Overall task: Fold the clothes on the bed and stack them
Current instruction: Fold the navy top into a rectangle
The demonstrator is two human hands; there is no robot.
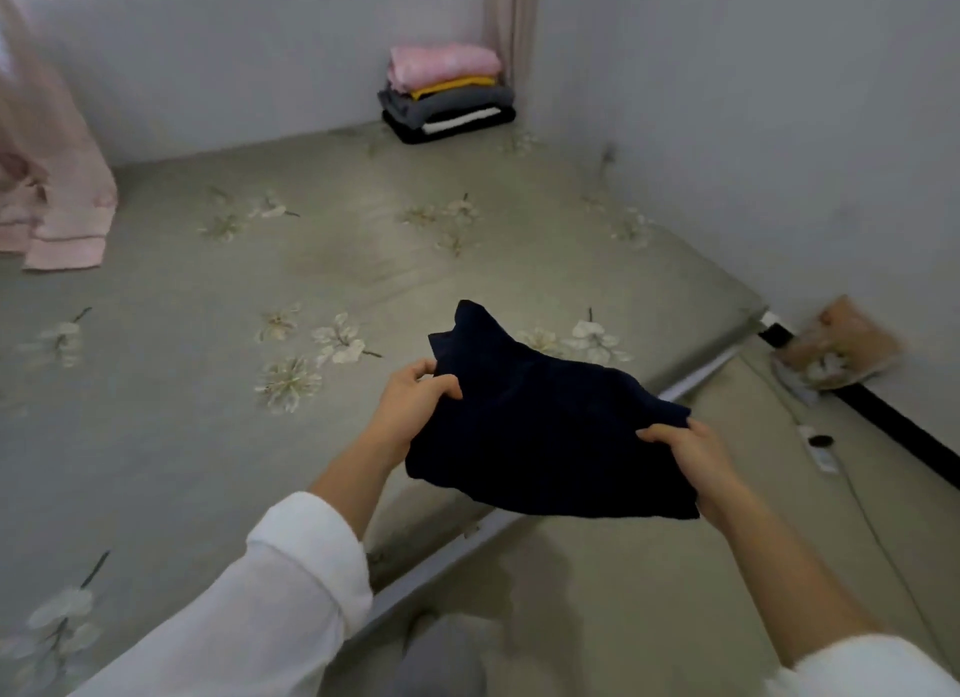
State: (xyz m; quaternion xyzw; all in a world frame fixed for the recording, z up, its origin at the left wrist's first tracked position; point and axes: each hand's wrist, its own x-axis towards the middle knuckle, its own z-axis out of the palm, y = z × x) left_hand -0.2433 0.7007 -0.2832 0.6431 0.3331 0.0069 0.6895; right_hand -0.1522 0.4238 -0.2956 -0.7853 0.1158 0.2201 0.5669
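A folded dark navy garment [545, 426] hangs in the air over the bed's near right edge. My left hand [415, 410] grips its left side and my right hand [691, 462] grips its right side. Against the wall at the bed's far corner stands a stack of folded clothes [447, 93]: pink on top, then yellow, grey, white and black. The bed [234, 291] has a grey-green sheet printed with pale flowers.
Pink fabric [52, 187] hangs and lies at the bed's far left. A white wall borders the bed's far and right sides. On the floor to the right lie a brown bag [836, 348], a power strip [818, 444] and a cable.
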